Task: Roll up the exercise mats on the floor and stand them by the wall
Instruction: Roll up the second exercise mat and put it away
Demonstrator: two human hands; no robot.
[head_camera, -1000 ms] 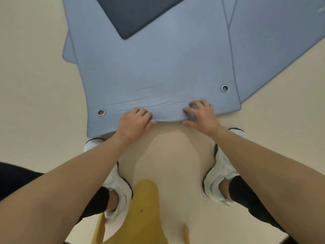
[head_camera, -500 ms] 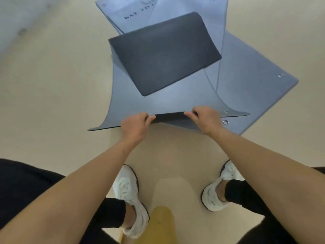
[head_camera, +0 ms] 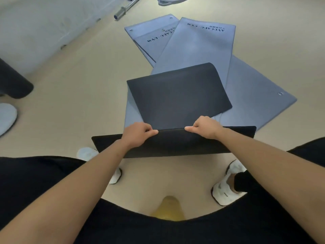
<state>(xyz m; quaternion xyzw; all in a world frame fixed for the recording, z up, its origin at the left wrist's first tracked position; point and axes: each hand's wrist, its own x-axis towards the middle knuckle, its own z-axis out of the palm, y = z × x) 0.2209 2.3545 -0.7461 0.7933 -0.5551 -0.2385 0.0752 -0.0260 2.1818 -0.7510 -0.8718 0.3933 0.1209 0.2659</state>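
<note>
Several blue-grey exercise mats lie overlapping on the beige floor. The top mat (head_camera: 197, 48) runs away from me, and its near end is lifted so its dark underside (head_camera: 175, 143) faces me. My left hand (head_camera: 139, 132) and my right hand (head_camera: 204, 127) each grip that lifted edge, thumbs pointing toward each other. A dark mat piece (head_camera: 179, 95) lies folded across the top mat just beyond my hands. Another mat (head_camera: 260, 95) sticks out to the right, and a third (head_camera: 151, 36) to the far left.
A white wall (head_camera: 44, 27) runs along the upper left. A metal bar (head_camera: 126, 9) lies near it at the top. A dark rounded object (head_camera: 12, 83) and a pale round object (head_camera: 7, 118) sit at the left edge. My white shoes (head_camera: 226, 189) stand below the mat.
I lifted the near end of the top mat off the floor and raised it toward me, exposing its dark underside. My head rose, so more of the room shows.
</note>
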